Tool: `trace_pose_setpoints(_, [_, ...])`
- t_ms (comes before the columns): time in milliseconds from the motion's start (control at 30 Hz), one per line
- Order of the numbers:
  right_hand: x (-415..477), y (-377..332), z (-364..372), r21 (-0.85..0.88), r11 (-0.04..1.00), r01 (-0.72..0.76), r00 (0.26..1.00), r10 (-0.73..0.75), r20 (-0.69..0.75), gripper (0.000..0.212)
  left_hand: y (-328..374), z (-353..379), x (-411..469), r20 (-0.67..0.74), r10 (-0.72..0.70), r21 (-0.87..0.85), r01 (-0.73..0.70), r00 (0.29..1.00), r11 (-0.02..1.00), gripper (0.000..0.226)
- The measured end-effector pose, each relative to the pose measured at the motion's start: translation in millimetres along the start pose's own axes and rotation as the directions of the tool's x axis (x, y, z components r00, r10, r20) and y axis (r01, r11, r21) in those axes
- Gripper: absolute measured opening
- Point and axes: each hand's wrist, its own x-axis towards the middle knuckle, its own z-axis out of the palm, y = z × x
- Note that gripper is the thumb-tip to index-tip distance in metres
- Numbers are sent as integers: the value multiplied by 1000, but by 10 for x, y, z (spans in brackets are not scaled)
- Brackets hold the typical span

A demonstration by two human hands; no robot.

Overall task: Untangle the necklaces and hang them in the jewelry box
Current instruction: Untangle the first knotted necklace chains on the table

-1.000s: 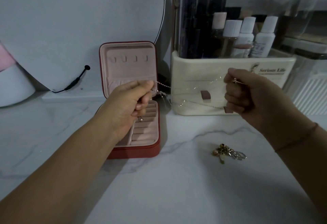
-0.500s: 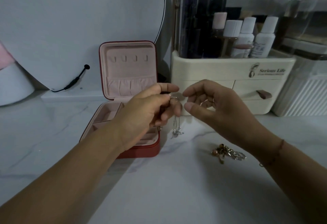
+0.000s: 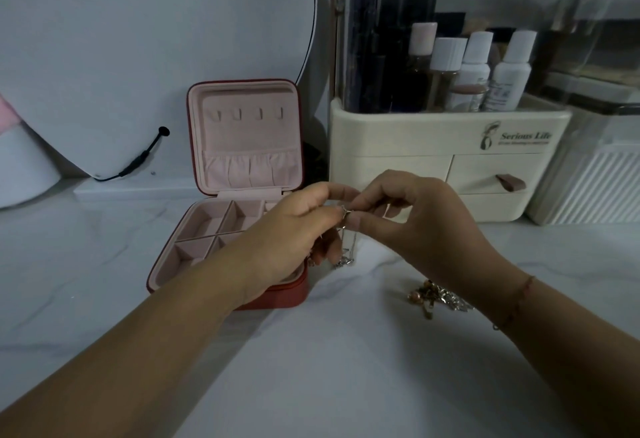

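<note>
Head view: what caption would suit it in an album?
Left hand and right hand pinch a thin silver chain necklace beside an open red pink-lined jewelry box; more tangled jewelry lies nearby.

Left hand point(image 3: 294, 229) covers the front right compartments of the jewelry box point(image 3: 242, 132); nothing there can be seen. The necklace point(image 3: 348, 250) is pinched between the fingertips of both hands. The clasp is too small to resolve, and the strand count in the hanging chain cannot be told. Right hand point(image 3: 415, 216): its wrist hides the right part of the tangled pile point(image 3: 426, 295) mid-countertop point(image 3: 346, 368), single pieces indistinguishable. Small print under the organizer point(image 3: 433, 132) logo is unreadable. Mirror point(image 3: 173, 39) is cut off by the top edge. Both forearms are cut off at the bottom edge.
</note>
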Motion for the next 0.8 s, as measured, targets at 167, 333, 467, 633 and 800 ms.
trace_pose_setpoints(167, [17, -20, -16, 215, 960, -177, 984, 171, 47, 6, 63, 8, -39, 34, 23, -3, -23, 999, 1000, 23])
trace_pose_setpoints(333, [70, 17, -84, 633, 680, -370, 924, 343, 171, 18, 96, -9, -43, -1, 13, -59, -13, 1000, 998, 18])
trace_pose_setpoints(467, [82, 37, -101, 736, 548, -397, 911, 331, 245, 19, 99, -6, -40, -43, 10, -83, -13, 999, 996, 10])
trace_pose_setpoints(633, [73, 54, -113, 710, 599, -370, 925, 306, 224, 19, 118, -29, -41, -134, -13, -131, -4, 991, 991, 13])
trace_pose_setpoints(800, [74, 44, -99, 707, 621, -337, 939, 279, 202, 17, 125, -23, -36, -195, -8, -144, -20, 981, 989, 15])
